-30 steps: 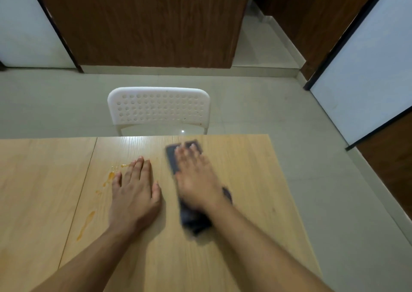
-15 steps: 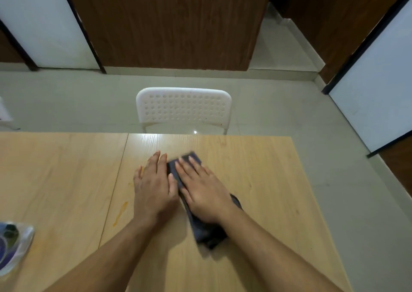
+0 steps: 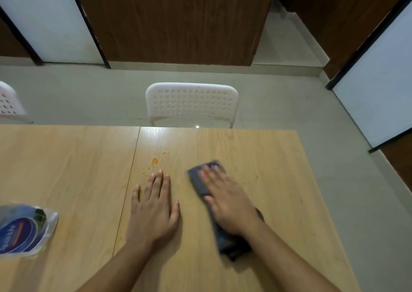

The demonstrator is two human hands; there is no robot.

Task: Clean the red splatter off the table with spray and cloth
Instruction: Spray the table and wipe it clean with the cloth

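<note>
A: Which step is this?
B: Wiping. The right hand [image 3: 227, 200] presses the dark cloth [image 3: 200, 180] flat on the worktop [image 3: 278, 169], fingers straight. The left hand [image 3: 153, 211] lies flat, fingers spread, holding nothing.
A: And the splatter [image 3: 154, 161]?
B: At eleven o'clock from the cloth, untouched. The next stroke must sweep left across it.
A: Any change?
B: Half a second ago the hands touched; now they're apart, the cloth further right.

Dark grey cloth [image 3: 201, 181], orange splatter [image 3: 154, 161], pale woodgrain table [image 3: 267, 158], white perforated chair [image 3: 191, 102].
</note>
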